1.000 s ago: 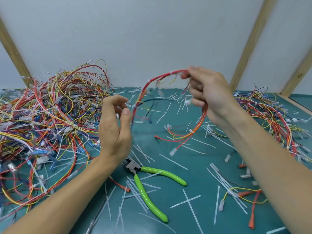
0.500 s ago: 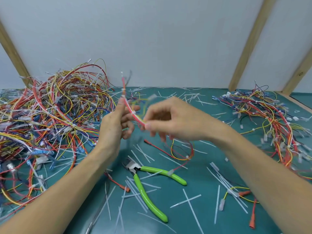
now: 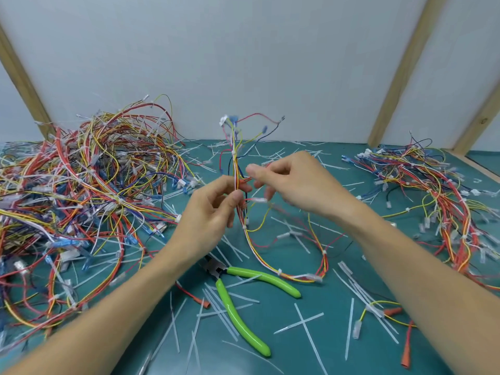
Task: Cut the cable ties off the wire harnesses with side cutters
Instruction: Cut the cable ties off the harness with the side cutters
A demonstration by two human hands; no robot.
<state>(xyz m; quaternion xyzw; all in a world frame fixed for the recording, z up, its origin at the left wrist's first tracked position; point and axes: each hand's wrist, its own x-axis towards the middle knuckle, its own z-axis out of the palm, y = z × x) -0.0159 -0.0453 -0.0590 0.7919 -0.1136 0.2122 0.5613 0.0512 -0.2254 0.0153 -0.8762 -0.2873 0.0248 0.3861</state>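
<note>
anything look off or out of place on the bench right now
Nothing looks damaged. The green-handled side cutters lie untouched on the mat among scattered cut cable ties, while both hands work the wire harness: left hand pinching it, right hand blurred beside it.

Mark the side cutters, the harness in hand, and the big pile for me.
side cutters (image 3: 234,312): head view, on the nearer green handle.
harness (image 3: 234,163): head view, on the upright bundle above the left hand's pinch.
pile (image 3: 89,180): head view, on the tangle's middle, left side.
</note>
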